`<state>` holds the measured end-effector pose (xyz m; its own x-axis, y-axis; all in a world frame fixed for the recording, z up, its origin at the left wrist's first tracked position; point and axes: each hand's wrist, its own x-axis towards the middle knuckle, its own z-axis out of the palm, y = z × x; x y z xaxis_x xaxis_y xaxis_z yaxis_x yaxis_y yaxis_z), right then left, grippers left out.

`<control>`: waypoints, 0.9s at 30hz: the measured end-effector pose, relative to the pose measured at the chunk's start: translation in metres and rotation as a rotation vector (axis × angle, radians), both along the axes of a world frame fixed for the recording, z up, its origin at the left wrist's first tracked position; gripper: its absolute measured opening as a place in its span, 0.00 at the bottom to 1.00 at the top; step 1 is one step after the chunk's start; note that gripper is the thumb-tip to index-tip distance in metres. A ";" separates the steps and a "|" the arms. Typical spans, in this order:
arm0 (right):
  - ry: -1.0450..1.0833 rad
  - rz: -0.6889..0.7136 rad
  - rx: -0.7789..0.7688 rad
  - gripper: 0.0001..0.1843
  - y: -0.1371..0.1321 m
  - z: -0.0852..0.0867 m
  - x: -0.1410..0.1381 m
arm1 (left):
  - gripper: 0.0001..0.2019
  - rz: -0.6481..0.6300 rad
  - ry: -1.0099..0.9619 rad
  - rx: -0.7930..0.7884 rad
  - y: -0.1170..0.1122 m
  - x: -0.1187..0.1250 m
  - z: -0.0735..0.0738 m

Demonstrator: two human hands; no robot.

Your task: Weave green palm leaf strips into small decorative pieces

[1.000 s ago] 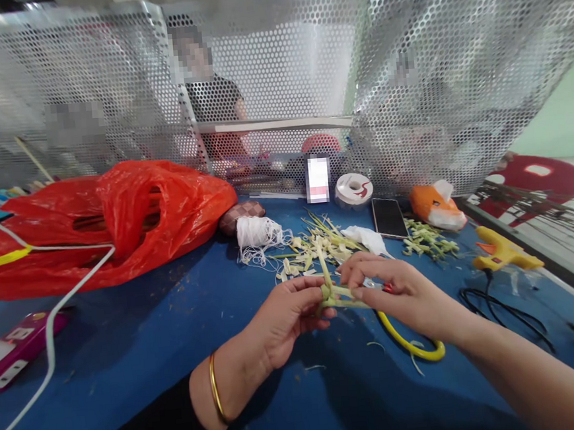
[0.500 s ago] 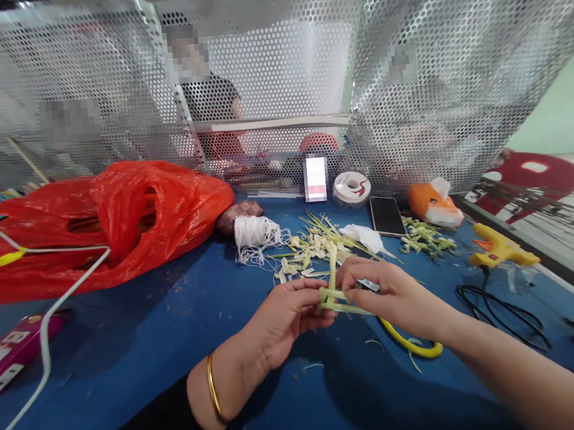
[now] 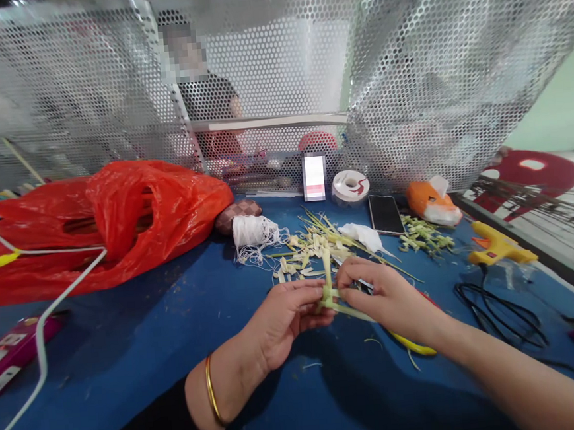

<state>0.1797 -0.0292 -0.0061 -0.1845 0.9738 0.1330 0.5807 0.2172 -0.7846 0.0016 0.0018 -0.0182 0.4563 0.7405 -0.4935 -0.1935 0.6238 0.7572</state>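
Note:
Both hands meet over the blue table [image 3: 144, 359] on a small piece woven from green palm-leaf strips [image 3: 329, 290]. My left hand [image 3: 282, 318], a gold bangle on its wrist, pinches the piece from the left. My right hand [image 3: 380, 294] pinches it from the right, fingers curled on the strips. One strip stands up from the piece, another trails right under my right hand. A yellow-handled tool [image 3: 411, 345], perhaps scissors, lies on the table under my right wrist, mostly hidden.
Leaf cuttings [image 3: 314, 246], a bundle of white thread [image 3: 251, 233], a phone [image 3: 385, 214], a tape roll [image 3: 350, 187] and a yellow glue gun [image 3: 499, 248] with black cord lie beyond. A red plastic bag [image 3: 118, 218] fills the left. A person sits behind the perforated metal screen [image 3: 455, 82].
The hands stay together on the woven piece; the right hand's fingers have shifted slightly on the strips and now hide more of the yellow tool. The upright strip has tilted a little.

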 end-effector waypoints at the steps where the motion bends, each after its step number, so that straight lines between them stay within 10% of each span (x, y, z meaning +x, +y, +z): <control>1: 0.003 -0.005 0.020 0.08 0.000 0.000 -0.001 | 0.08 -0.001 -0.013 0.004 0.000 0.000 -0.001; 27: -0.008 0.060 0.206 0.07 0.002 0.003 0.005 | 0.08 0.134 -0.041 0.014 -0.001 0.000 -0.001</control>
